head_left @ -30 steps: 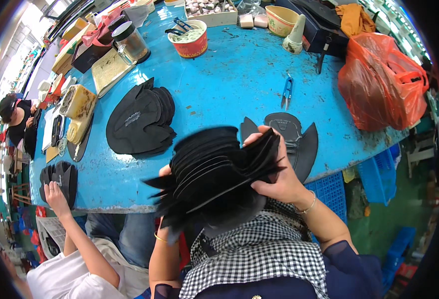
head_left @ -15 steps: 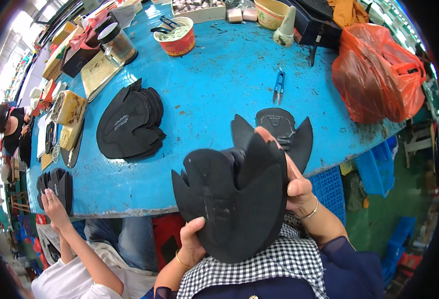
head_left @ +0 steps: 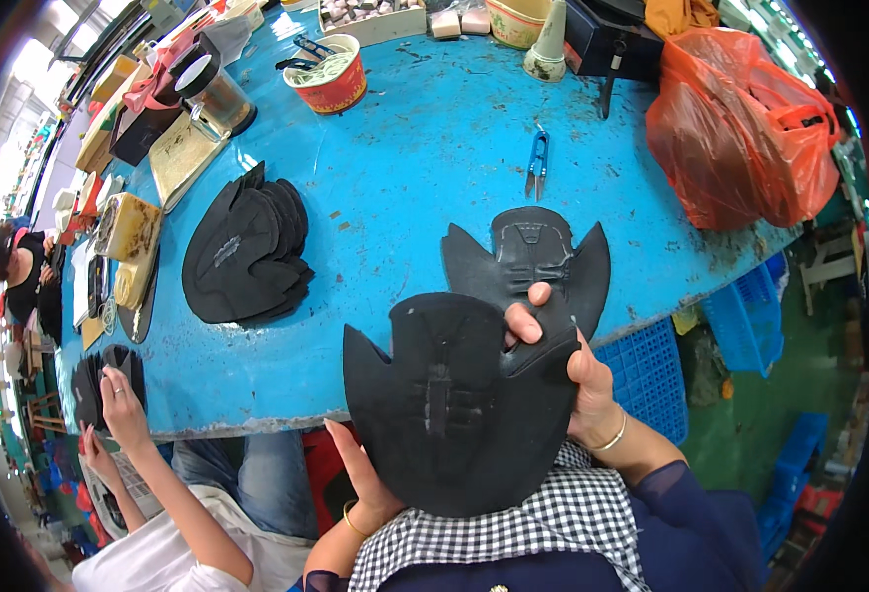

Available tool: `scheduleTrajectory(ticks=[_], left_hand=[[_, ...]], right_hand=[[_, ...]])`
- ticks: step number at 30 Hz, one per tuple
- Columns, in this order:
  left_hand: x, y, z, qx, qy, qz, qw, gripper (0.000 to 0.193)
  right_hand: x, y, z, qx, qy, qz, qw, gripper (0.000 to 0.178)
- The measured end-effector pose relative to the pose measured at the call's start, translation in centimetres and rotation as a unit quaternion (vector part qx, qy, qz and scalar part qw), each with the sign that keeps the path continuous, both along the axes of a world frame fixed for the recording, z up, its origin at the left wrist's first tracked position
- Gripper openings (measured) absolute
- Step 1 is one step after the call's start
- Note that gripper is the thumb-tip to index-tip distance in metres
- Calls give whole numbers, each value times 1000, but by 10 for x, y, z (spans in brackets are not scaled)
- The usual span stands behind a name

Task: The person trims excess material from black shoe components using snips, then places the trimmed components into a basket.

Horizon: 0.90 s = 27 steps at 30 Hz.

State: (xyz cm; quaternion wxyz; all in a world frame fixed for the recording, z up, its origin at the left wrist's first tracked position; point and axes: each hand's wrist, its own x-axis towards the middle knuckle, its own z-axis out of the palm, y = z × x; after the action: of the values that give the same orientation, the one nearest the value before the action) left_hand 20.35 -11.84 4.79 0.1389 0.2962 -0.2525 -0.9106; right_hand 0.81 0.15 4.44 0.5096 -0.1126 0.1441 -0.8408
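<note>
A black shoe upper [head_left: 454, 424], flat and with pointed flaps, is held over my lap. My right hand [head_left: 580, 385] grips its right flap, the thumb in front and fingertips showing over the upper edge. My left hand [head_left: 365, 483] is at the lower left edge, one digit stretched away from the upper; its other fingers are hidden behind it. Just beyond, another black shoe upper [head_left: 538, 252] lies on the blue table [head_left: 405, 178], partly covered by the held one. A stack of black shoe uppers [head_left: 242, 252] lies to the left.
Blue thread snips [head_left: 538, 163] lie beyond the uppers. A red plastic bag [head_left: 740, 128] stands at the right edge, a red and yellow tub [head_left: 331, 79] at the back. On my left, a co-worker's hands [head_left: 119, 414] are at more black pieces [head_left: 99, 380]. Blue crates [head_left: 647, 380] are below right.
The held upper has turned and dropped slightly, with its right flap folded down. My left thumb has come off its face. Right fingertips now show over its edge. The view has shifted slightly.
</note>
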Motion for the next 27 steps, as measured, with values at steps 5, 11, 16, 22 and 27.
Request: scheduleTrajectory(ticks=[5, 11, 16, 22, 27], left_hand=[[-3, 1, -3, -237, -104, -57, 964, 44], [-41, 2, 5, -317, -70, -72, 943, 32], [-94, -9, -9, -532, -9, -157, 832, 59], [-156, -37, -14, -574, -68, -194, 792, 96], [-144, -41, -8, -589, -82, -181, 783, 109]], right_hand=[[11, 12, 13, 78, -37, -111, 990, 67], [-25, 40, 36, 275, 109, -122, 947, 77], [-83, 34, 28, 232, 181, -232, 927, 70], [-133, 36, -27, 379, 487, -272, 738, 64], [-102, 8, 29, 320, 809, -271, 412, 59]])
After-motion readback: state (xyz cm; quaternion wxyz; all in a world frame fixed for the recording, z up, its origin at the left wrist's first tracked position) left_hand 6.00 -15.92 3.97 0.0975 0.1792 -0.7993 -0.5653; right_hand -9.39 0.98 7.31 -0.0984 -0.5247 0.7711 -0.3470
